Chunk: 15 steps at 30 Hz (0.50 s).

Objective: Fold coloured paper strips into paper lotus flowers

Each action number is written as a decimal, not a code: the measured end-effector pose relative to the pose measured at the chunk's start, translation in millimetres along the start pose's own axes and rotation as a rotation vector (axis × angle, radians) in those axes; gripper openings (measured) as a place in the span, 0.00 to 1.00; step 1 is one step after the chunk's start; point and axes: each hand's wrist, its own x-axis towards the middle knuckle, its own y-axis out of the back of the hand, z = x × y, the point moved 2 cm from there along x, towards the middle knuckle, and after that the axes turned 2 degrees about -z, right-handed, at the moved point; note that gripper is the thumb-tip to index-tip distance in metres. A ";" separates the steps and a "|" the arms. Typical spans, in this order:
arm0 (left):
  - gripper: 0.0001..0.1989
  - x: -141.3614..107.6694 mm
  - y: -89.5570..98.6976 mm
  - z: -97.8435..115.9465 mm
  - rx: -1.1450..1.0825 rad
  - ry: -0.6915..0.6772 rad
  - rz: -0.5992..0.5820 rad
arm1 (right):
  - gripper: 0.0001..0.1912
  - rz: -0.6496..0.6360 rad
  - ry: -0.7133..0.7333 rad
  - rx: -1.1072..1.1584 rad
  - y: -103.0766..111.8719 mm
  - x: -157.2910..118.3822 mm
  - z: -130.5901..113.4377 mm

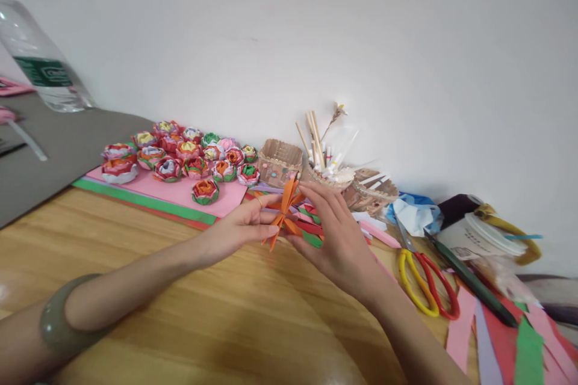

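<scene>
My left hand (248,219) pinches the middle of an orange folded-paper piece (283,216) between thumb and fingers, above the wooden table. Pointed petals fan out from its pinched centre. My right hand (334,228) curves around the right side of the same piece, its index finger at the upper petal tip and its thumb by a lower petal. Part of the paper is hidden by the fingers. Behind my left hand, several finished paper flowers (195,166) in mixed colours stand on pink paper sheets (226,198).
Small woven baskets (280,162) holding sticks and pens line the wall. Scissors (428,283) with red and yellow handles, a dark green pen-like tool (474,283), a white tub (478,237) and paper strips (487,343) lie at right. A plastic bottle (49,72) stands on a grey mat (108,132).
</scene>
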 end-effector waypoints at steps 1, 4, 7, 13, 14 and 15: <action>0.30 -0.4 0.3 -1.7 0.021 0.006 0.003 | 0.24 0.013 -0.011 0.008 -0.6 -0.4 0.2; 0.35 -2.4 1.8 -4.9 0.103 0.002 0.090 | 0.17 0.004 -0.025 0.048 -2.6 -1.6 1.5; 0.44 -2.6 4.0 -2.4 0.107 -0.056 0.198 | 0.14 0.028 -0.010 0.074 -1.7 -2.4 2.1; 0.35 4.0 6.8 0.9 -0.068 -0.038 0.133 | 0.19 0.093 0.010 0.115 -3.1 -4.1 -6.0; 0.31 4.1 7.6 0.7 -0.071 -0.040 0.169 | 0.20 0.134 -0.010 0.116 -4.0 -4.5 -7.7; 0.27 3.8 8.0 0.4 -0.082 -0.045 0.207 | 0.20 0.175 -0.033 0.111 -5.0 -5.0 -9.1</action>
